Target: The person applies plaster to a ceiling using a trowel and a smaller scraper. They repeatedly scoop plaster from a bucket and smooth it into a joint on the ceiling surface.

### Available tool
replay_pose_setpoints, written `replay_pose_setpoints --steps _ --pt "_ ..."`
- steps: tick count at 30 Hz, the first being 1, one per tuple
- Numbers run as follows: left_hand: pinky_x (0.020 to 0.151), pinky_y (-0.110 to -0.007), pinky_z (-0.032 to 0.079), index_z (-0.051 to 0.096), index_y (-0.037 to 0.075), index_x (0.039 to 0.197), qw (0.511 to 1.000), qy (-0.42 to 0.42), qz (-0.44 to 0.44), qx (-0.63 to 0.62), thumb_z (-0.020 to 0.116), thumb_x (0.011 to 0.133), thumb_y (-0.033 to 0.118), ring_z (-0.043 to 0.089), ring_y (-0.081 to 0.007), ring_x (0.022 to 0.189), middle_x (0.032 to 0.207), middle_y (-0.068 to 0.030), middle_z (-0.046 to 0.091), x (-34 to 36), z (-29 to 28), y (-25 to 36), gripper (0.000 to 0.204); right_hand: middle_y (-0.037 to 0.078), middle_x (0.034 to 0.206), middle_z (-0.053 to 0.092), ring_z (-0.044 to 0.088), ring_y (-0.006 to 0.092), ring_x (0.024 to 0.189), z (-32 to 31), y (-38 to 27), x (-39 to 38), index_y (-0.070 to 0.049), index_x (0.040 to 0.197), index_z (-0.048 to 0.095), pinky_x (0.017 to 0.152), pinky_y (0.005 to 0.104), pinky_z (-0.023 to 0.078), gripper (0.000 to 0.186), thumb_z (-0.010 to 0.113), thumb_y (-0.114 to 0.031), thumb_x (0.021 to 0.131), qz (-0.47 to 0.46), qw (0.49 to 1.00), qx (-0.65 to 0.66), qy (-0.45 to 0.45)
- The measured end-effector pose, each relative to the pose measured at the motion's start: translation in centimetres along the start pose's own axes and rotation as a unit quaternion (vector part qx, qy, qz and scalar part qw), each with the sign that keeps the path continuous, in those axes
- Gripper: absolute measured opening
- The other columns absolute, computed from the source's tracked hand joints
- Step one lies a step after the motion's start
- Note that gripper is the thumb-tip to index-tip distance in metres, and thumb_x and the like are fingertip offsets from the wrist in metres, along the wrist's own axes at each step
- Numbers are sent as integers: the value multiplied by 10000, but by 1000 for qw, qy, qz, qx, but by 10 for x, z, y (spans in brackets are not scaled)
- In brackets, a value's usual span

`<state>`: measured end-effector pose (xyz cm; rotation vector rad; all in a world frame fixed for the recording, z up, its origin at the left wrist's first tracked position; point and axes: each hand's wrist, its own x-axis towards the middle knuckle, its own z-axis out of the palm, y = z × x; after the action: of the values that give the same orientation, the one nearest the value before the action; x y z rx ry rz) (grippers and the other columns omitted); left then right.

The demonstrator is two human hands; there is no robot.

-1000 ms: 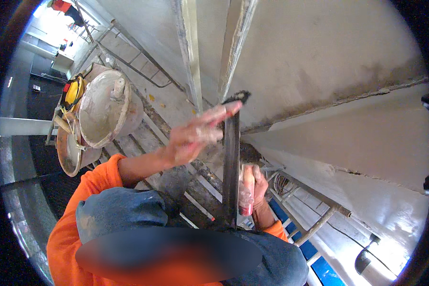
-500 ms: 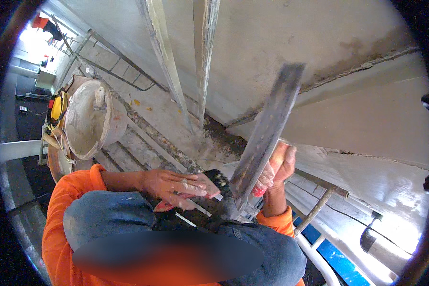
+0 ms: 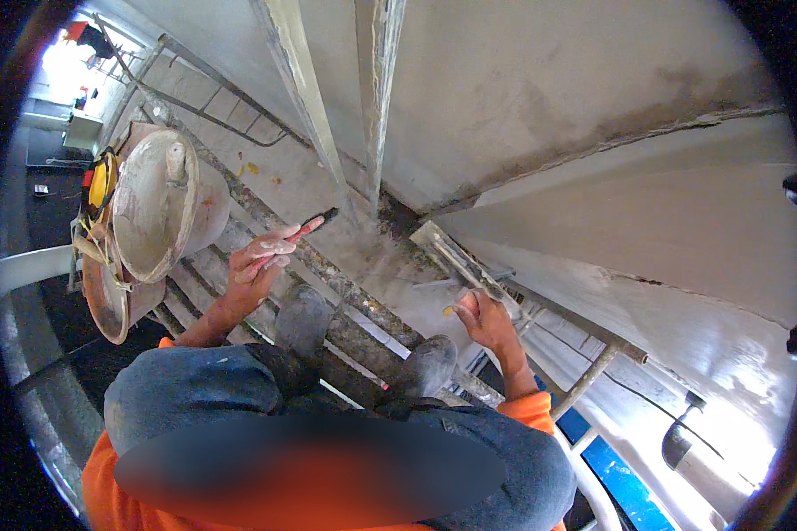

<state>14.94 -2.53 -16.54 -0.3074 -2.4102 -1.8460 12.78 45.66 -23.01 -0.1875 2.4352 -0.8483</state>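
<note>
My left hand [image 3: 261, 264], whitish with plaster, is closed around a slim brush [image 3: 305, 230] with a red handle and a dark tip. The brush points up and away to the right, above the scaffold planks. To the right, my right hand [image 3: 489, 320] is wrapped around the handle of a long, flat plastering trowel [image 3: 459, 257]. The trowel's blade is tilted and seen nearly edge-on near the foot of the wall. The fingers hide most of its handle; a small yellow end shows beside them.
A plaster-crusted bucket [image 3: 155, 208] stands at the left, with a second bucket [image 3: 106, 296] below it and a yellow-and-black object [image 3: 104, 181] beside it. Two upright posts [image 3: 305, 97] rise ahead. Scaffold rails [image 3: 589, 380] run along the right, over a blue panel [image 3: 624, 487].
My left hand has moved up and left with the brush, away from the trowel. My right hand has lowered and turned the trowel, so its broad face no longer stands upright before me.
</note>
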Motion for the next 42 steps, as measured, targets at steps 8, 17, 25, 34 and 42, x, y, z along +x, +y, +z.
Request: replay_pose_setpoints --steps 8,17,25,34,42 --pt "1077 -434 508 697 40 1198 997 -57 -23 49 680 918 -125 651 -332 1279 1364 -204 674 -14 0 12 326 224 1184 670 643 459 1090 56 111 68 -66 1289 532 904 601 493 417 682 -274 961 -2 961 -223 165" --pt "1043 -442 539 683 36 1184 982 -64 -42 174 695 903 -129 663 -355 1262 1358 -208 675 -30 -10 20 326 242 1236 644 638 453 1127 52 142 99 -43 1306 500 965 555 509 530 761 -162 860 10 960 -230 161" --pt "1040 -445 542 664 59 1222 991 -39 -52 117 689 913 -123 656 -362 1271 1353 -198 678 -37 -8 24 360 257 1244 631 620 462 1148 49 150 111 -43 1303 499 971 572 499 460 703 -219 930 -7 960 -225 165" --pt "1044 -441 543 687 56 1192 989 -47 -48 128 692 901 -132 655 -366 1279 1360 -193 677 -35 -8 24 347 267 1173 653 615 488 1123 38 158 115 -43 1270 510 953 577 499 442 711 -277 953 -37 964 -194 177" --pt "1042 -420 543 692 54 1195 979 -69 -62 184 699 891 -126 663 -359 1273 1388 -200 666 -29 -8 29 353 280 1193 647 604 492 1144 24 148 99 -14 1350 483 969 573 491 530 736 -225 935 -20 969 -166 180"
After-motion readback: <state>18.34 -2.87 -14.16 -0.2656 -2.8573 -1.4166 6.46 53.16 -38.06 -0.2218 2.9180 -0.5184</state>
